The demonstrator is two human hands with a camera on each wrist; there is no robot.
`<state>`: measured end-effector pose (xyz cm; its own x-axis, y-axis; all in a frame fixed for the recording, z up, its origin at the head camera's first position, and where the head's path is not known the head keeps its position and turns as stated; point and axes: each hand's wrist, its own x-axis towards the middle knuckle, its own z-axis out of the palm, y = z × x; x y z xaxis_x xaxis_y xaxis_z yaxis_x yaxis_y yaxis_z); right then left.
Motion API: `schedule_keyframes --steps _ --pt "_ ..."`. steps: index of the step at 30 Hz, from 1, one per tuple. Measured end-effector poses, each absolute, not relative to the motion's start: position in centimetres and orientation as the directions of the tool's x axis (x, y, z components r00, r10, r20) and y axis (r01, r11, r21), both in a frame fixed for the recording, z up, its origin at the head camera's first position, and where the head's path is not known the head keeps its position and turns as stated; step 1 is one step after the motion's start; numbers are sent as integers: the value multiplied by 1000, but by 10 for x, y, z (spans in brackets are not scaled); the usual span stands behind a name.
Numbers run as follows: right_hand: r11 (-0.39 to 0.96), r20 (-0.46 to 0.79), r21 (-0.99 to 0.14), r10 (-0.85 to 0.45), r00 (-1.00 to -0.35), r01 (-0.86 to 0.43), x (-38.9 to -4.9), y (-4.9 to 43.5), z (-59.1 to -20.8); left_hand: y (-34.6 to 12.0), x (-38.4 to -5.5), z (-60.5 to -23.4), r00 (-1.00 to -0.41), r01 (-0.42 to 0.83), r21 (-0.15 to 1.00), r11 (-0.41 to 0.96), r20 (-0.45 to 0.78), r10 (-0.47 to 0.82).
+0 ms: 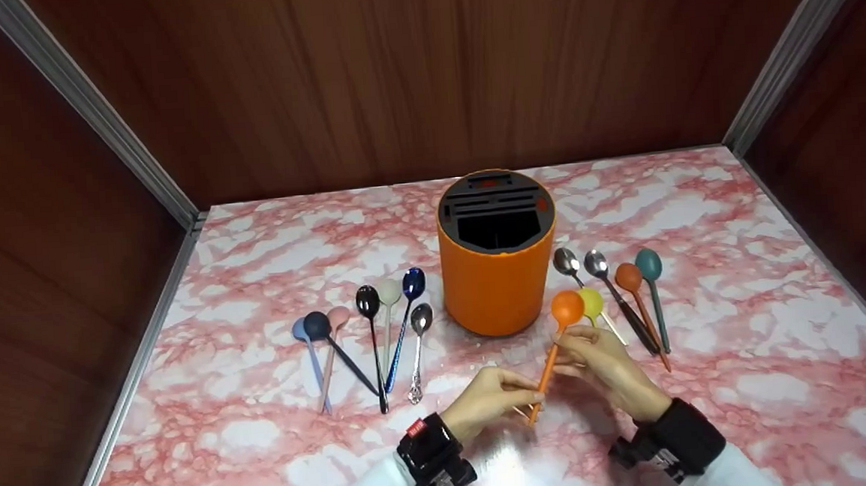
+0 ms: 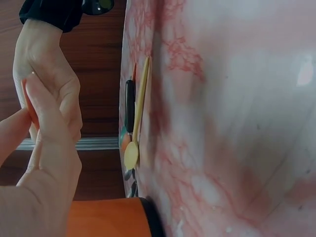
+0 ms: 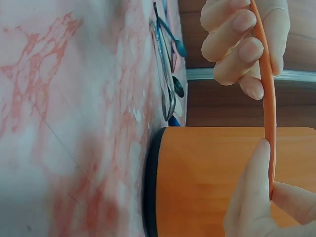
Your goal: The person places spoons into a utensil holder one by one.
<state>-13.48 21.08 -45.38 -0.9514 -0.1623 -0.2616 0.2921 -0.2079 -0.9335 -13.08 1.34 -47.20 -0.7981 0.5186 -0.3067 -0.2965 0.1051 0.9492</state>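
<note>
An orange spoon is held up between both hands, over the front of the table, with its round bowl pointing away. My left hand pinches the lower end of its handle. Just below the bowl, my right hand grips the handle between thumb and fingers. In the right wrist view the thin orange handle runs from one hand to the other. A yellow-green spoon lies on the table beyond the right hand, partly hidden by it.
An orange cylindrical holder with a black slotted top stands behind the hands. Several spoons lie left of it, among them a dark blue spoon and a black spoon. More lie right, including a teal spoon. Wood-look panels enclose the marbled table.
</note>
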Motion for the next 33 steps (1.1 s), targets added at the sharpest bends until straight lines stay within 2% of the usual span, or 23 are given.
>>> schedule_keyframes --steps 6,21,33 --pt "-181 -278 -936 -139 -950 300 -135 210 -444 13 -131 -463 -795 -300 944 137 -326 511" --pt "-149 -291 -937 -170 -941 317 -139 210 -427 9 -136 -444 -757 -313 945 96 -309 575" --pt "-65 -285 -953 -150 -947 297 -142 206 -406 4 -140 -427 -747 -287 951 116 -298 594"
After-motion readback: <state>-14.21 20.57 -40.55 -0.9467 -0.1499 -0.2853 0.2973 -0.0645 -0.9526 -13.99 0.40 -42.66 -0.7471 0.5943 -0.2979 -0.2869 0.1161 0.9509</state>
